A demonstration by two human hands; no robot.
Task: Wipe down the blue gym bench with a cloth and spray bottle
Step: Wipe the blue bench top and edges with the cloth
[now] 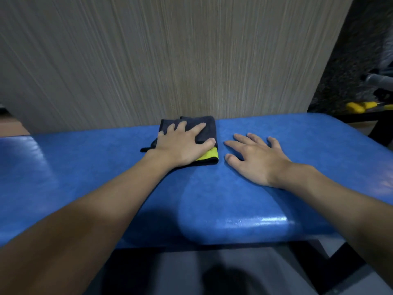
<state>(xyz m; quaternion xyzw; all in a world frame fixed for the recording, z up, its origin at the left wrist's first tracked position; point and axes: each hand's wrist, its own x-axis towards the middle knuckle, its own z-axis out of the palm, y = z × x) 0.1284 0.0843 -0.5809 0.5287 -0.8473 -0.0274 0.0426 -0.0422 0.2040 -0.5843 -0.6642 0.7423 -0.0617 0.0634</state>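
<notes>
The blue padded gym bench point(106, 167) runs across the view from left to right. On its far side lies a folded dark grey cloth point(205, 129) with a yellow underside showing at one corner. My left hand point(180, 143) presses flat on the cloth, fingers spread over it. Just to the right, my right hand point(255, 158) rests flat on the bare bench with fingers apart and nothing in it. No spray bottle is in view.
A wood-grain wall point(170, 60) stands directly behind the bench. At the far right, on a dark floor, lie yellow gym items point(357, 107) and some grey equipment. The bench's black frame point(340, 262) shows below on the right.
</notes>
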